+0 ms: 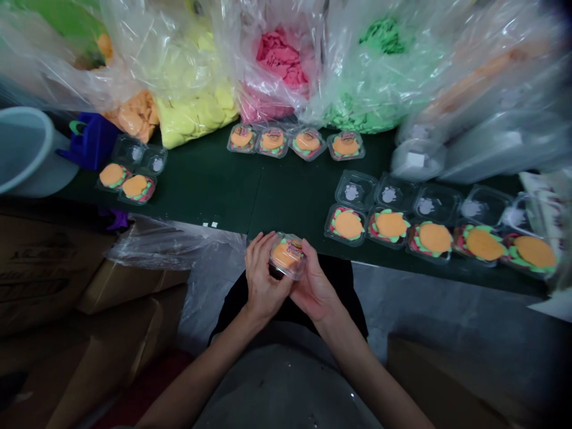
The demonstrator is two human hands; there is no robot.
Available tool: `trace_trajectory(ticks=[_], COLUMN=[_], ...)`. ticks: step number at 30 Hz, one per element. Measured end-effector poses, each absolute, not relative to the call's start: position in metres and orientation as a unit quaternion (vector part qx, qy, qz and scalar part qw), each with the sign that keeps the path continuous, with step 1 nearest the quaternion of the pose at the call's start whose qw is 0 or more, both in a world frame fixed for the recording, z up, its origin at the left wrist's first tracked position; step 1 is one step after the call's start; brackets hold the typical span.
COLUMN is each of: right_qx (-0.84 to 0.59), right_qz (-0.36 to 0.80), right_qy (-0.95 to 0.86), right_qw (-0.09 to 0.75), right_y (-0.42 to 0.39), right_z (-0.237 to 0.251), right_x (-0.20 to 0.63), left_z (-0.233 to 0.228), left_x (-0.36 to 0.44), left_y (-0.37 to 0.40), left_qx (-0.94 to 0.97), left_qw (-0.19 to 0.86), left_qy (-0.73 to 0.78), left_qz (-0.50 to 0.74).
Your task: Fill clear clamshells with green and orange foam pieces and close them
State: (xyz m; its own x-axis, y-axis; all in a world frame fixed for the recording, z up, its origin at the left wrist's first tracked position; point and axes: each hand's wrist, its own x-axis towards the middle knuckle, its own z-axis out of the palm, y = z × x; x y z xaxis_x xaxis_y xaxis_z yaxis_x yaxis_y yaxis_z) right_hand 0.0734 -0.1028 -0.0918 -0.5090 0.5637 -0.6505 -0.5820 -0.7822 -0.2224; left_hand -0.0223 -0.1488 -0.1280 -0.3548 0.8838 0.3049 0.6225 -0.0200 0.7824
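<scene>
Between my two hands, just off the table's front edge, is a closed clear plastic box [287, 255] with an orange burger-shaped piece inside and a printed label on its lid. My left hand [263, 277] wraps its left side, thumb at the near edge. My right hand [315, 283] grips its right side. To the right, a row of several open clear boxes [348, 224] holds orange rounds over green and red layers, their lids folded back. Several closed, labelled boxes [307, 143] stand in a row at the back of the table.
Two more open boxes [136, 187] lie at the left, by a blue tape dispenser [92, 140] and a grey bucket [27, 155]. Bags of yellow [196, 116], pink [281, 62] and green pieces [361, 113] line the back. Stacked clear containers [504, 143] are at right. Cardboard boxes [53, 268] stand lower left.
</scene>
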Motion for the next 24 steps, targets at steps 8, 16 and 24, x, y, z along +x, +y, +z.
trace_trajectory(ticks=[8,16,24], right_qx=[-0.348,-0.349,-0.367], right_qz=[0.885,0.889,0.873], right_qy=[0.009,0.028,0.037], right_qw=[0.309,0.295,0.319], right_y=[-0.103,-0.103,-0.102], right_z=[-0.098,-0.095,-0.093], right_x=[0.081,0.085,0.078], left_z=[-0.116,-0.108,-0.113], left_x=[-0.037,-0.061,-0.045], left_y=[-0.167,-0.183,-0.173], left_qx=[0.566,0.523,0.482], left_qw=[0.187,0.154,0.268], left_qy=[0.663,0.677,0.686], left_qz=[0.453,0.495,0.475])
